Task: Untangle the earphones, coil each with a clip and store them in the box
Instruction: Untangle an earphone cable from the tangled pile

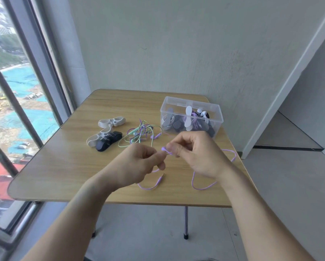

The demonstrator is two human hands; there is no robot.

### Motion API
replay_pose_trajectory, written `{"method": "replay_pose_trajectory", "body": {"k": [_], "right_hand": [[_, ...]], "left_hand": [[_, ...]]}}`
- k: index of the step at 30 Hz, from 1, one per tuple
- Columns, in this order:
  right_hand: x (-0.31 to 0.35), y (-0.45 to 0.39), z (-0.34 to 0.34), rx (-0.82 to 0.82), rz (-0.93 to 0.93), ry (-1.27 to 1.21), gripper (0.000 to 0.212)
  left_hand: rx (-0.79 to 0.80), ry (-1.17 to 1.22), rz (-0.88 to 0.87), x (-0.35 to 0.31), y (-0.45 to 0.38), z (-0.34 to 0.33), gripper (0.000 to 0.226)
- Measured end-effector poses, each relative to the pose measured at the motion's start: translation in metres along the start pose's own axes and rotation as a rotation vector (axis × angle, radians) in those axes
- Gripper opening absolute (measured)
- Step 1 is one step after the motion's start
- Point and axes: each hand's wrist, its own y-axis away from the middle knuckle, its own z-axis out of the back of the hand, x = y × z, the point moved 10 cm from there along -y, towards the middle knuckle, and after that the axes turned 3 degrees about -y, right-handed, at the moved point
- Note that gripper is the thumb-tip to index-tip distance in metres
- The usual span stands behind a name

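Above the near desk, left hand and right hand both pinch the purple earphone, light and limp-corded, best held near its bud, cord trailing right.

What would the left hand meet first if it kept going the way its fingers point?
Probably the right hand: the left hand points at it, both pinching the purple earphone cable. Depth is unclear.

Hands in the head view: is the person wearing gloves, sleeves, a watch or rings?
Nothing worn shows. The left hand and the right hand are both bare, without gloves, and no ring is visible on any finger in view. Both forearms are uncovered down to the frame's bottom edge, with no sleeve, watch or wristband.
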Motion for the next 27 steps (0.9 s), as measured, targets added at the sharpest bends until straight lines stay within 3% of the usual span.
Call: {"method": "replay_pose_trajectory", "body": {"k": [4,8,12,15,17,19,22,25,27], "right_hand": [[-0.011,-0.003,0.044,-0.139,0.001,-0.086,0.033],[-0.017,0.001,0.079,-0.344,0.049,-0.137,0.013],[-0.041,0.009,0.114,-0.662,-0.018,-0.202,0.014],[-0.064,0.014,0.128,-0.768,-0.114,-0.172,0.015],[-0.069,0.014,0.124,-0.726,-0.219,0.096,0.007],[-0.054,0.011,0.106,-0.662,-0.190,0.283,0.011],[-0.014,-0.004,0.044,-0.355,0.002,0.083,0.018],[0.004,-0.008,-0.027,0.078,-0.027,-0.179,0.026],[0.008,-0.007,-0.039,0.149,-0.040,-0.191,0.016]], "left_hand": [[-0.003,0.080,0.007,0.010,0.002,0.014,0.039],[0.049,0.192,0.000,0.011,0.007,0.018,0.036],[0.036,0.187,-0.013,0.012,0.010,0.024,0.036],[-0.061,0.207,0.006,0.014,0.011,0.036,0.037],[-0.122,0.263,0.008,0.015,0.012,0.041,0.036],[-0.163,0.313,0.000,0.013,0.011,0.042,0.035],[-0.155,0.342,-0.004,0.006,0.009,0.031,0.035],[-0.131,0.357,-0.007,0.000,0.007,0.019,0.035],[-0.121,0.353,0.003,0.000,0.006,0.017,0.036]]}}
